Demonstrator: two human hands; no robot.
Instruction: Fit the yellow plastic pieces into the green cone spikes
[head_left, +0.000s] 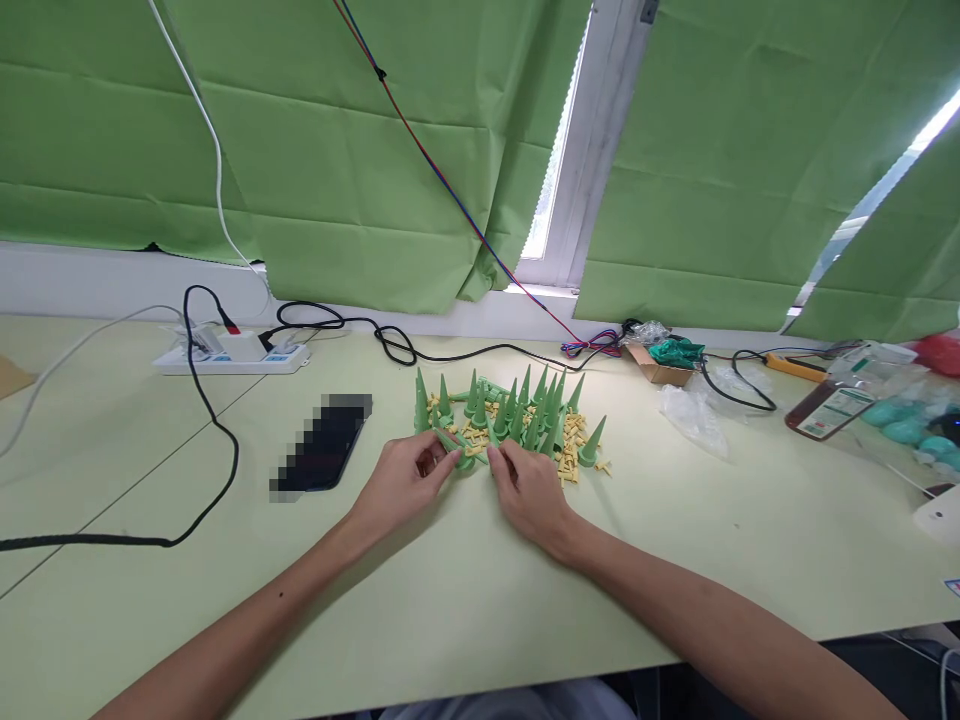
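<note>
Head view, and I have both hands low over the pale table (pixel 465 600), working close together. My left hand (pixel 401 478) is closed, thumb against fingers, on a tilted green cone (pixel 448 443) at the near left edge of the cluster. My right hand (pixel 534 492) is just beside it, thumb and forefinger curled in at a small gap from the left fingertips — whether they pinch a piece between them, I can't tell, as the parts there are too small and partly hidden.

Directly beyond both grips stand the other green cones (pixel 553 405), most of them upright on round bases, with small yellow pieces (pixel 574 440) scattered between them and spilling out to the right of my right hand. One lone cone (pixel 592 442) leans at that right end.

Left of my left grip lies a dark smartphone (pixel 330 450), and farther beyond it a white power strip (pixel 232 355) with plugs in it. Off to the right of my right grip — a clear plastic bag (pixel 694 420), then a tilted bottle (pixel 832 400) of dark liquid. A small cardboard box (pixel 660 365) sits just beyond the bag, green plastic inside.
</note>
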